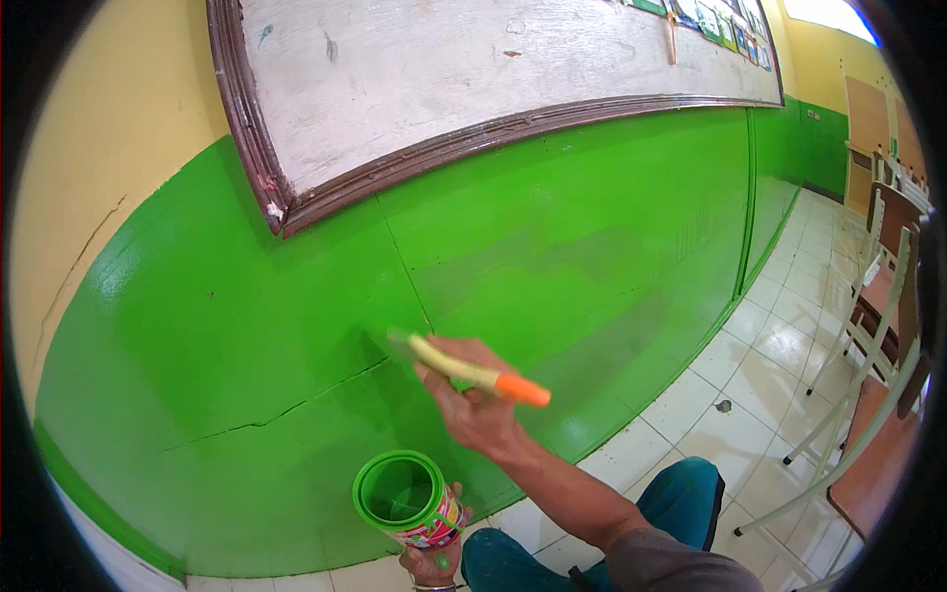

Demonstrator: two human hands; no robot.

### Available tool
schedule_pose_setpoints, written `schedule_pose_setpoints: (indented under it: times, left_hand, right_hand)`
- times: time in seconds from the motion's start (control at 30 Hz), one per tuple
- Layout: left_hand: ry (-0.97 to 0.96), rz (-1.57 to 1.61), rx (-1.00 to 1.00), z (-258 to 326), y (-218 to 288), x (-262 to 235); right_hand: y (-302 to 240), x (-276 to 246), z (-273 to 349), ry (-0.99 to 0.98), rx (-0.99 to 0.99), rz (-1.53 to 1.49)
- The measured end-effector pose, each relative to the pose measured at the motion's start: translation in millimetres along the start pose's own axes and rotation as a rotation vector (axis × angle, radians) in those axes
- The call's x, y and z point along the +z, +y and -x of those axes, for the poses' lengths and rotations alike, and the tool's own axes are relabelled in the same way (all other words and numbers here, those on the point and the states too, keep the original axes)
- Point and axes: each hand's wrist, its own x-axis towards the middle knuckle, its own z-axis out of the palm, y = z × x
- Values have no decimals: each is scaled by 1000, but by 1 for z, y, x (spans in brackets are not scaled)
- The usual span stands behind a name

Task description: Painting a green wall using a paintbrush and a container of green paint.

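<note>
My right hand [472,395] is closed around a paintbrush [464,369] with a pale yellow handle and an orange end. Its bristles, blurred, are at the green wall [326,296], just above a crack that runs down to the left; whether they touch it I cannot tell. Lower down, my left hand [434,564] grips a paint can [426,533] from below and its right side. Green paint coats the can's rim and inner wall, and its opening tilts toward me. Fresh-looking green covers most of the lower wall, with duller, patchy areas right of the brush.
Above the green hangs a whitish board [473,79] in a dark brown frame [434,153]. Chairs [878,395] with pale metal legs stand on the right, on white floor tiles [725,434]. My knees [686,498] in teal trousers are bent close to the wall.
</note>
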Motion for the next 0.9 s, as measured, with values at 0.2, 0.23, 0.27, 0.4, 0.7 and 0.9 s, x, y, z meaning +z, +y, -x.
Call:
schedule_pose_setpoints:
  times: [0.2,0.23,0.27,0.4,0.7,0.9]
  left_hand:
    - [-50,64,-6,5,3,-12]
    - [-31,54,-9,6,4,-9]
    - [-13,44,-16,6,5,-5]
    - [-1,65,-4,6,6,1]
    - [-36,19,18,2,3,0]
    - [-15,53,18,4,5,-2]
  right_hand:
    - [44,-60,-63,421,293,-190]
    - [46,-71,-66,418,294,-192]
    - [47,-81,-69,513,260,-103]
    - [54,-83,-74,721,-133,208]
    - [-11,15,-31,41,-204,219]
    - [25,-15,-77,344,269,-287]
